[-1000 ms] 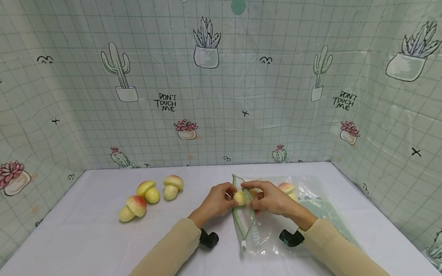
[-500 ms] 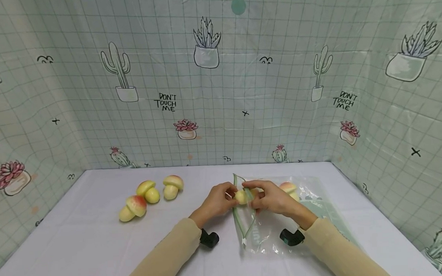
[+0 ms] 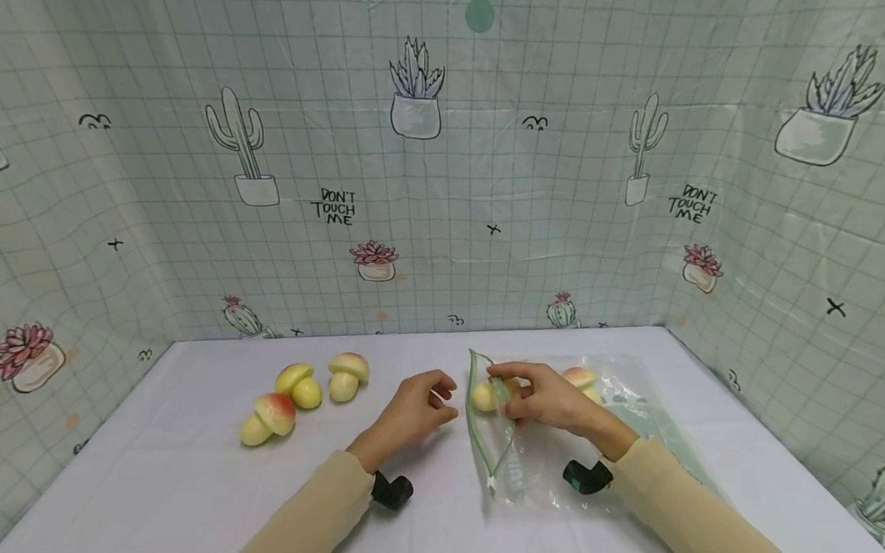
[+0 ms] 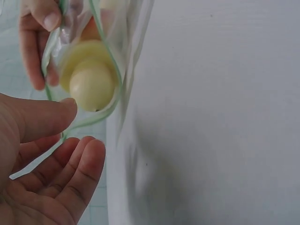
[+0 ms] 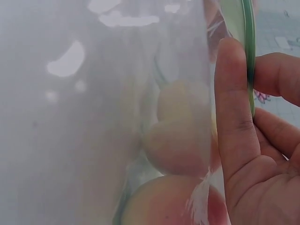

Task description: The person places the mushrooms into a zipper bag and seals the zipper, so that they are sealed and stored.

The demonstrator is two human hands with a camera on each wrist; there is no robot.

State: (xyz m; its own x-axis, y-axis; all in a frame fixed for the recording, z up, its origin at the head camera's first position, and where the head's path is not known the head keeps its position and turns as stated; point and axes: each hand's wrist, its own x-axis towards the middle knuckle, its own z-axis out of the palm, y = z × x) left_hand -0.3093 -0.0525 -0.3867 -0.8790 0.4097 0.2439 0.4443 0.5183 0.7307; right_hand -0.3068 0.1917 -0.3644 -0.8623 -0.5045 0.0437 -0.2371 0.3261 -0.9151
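Note:
A clear zip bag (image 3: 536, 480) with a green-edged mouth lies on its side, the mouth facing left. Just inside it sits a yellow toy mushroom (image 4: 91, 84), stem toward the opening. More reddish-capped toy mushrooms (image 5: 171, 201) show through the plastic, deeper in. My right hand (image 3: 550, 400) pinches the upper green edge between thumb and fingers and holds the mouth apart. Left of the mouth is my left hand (image 3: 412, 412), thumb and fingers spread apart with nothing between them. In the left wrist view its fingertips overlap the bag's near rim.
Three more toy mushrooms lie at the back left of the white table (image 3: 161, 492): a red-capped mushroom (image 3: 268, 417), a yellow mushroom (image 3: 298, 384) and a pale-capped mushroom (image 3: 347, 375). A patterned curtain (image 3: 438, 185) encloses the back and sides.
My left hand has let go of the yellow mushroom and drawn back to the left. That mushroom stays in the bag's mouth. My right hand keeps its pinch on the edge.

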